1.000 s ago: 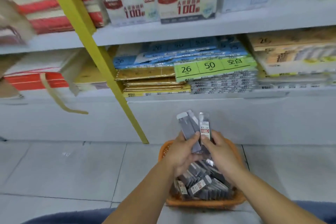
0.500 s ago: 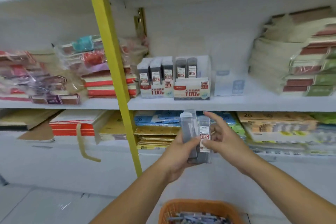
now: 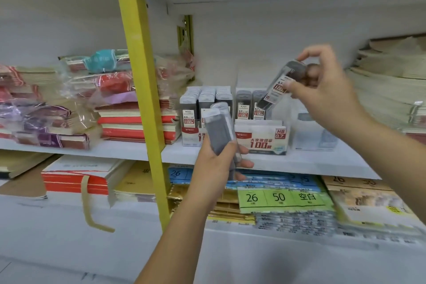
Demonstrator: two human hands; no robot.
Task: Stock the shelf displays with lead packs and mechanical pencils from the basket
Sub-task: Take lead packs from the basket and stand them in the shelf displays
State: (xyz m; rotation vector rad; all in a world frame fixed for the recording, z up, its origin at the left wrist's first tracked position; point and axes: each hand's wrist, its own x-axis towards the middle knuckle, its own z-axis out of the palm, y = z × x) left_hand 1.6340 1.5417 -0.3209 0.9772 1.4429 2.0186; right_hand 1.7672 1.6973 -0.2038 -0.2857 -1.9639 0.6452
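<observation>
White shelf [image 3: 322,161] carries the 0.7 display box [image 3: 260,138], partly filled. Left hand [image 3: 214,168] grips a bunch of lead packs [image 3: 219,129] upright before the displays. Right hand [image 3: 322,94] pinches a single lead pack [image 3: 279,86], tilted, just above that box.

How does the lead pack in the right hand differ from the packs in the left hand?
The right hand holds a single pack; the left hand grips a bundle. The single pack tilts, label showing; the bundle stands near upright, plain grey side showing. Both are grey.
</observation>
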